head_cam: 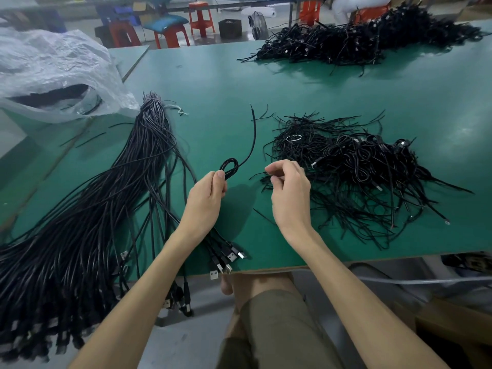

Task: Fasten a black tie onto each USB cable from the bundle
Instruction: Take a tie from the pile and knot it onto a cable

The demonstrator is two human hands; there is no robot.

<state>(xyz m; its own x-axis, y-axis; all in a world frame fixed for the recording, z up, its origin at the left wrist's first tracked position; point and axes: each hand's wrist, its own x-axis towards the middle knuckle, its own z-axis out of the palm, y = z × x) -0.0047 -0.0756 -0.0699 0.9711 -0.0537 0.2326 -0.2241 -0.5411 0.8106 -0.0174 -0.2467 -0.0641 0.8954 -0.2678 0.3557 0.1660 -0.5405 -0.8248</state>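
Left hand point(206, 198) grips a looped cable point(231, 166) over the green table point(213, 81), just right of the bundle point(101, 198). Right hand point(290, 189), fingers curled, pinches a black tie point(257, 174) at the left edge of the tie pile point(359, 169).

Two hands are working over one green table point(213, 83): the left hand point(206, 194) is gripping one coiled USB cable point(231, 165), and the right hand point(288, 187) is pinching one thin black tie point(257, 175). One thick bundle point(127, 182) is lying along the table's left side, its cables too many to count. Two black heaps are sitting on the table: a near heap point(346, 169) at its right and a far heap point(359, 38) at its back edge. One white plastic bag point(53, 70) is slumping at the table's left corner. Beyond the table at least four red stools point(201, 18) are standing, with one fan point(258, 25) and one dark box point(230, 29).
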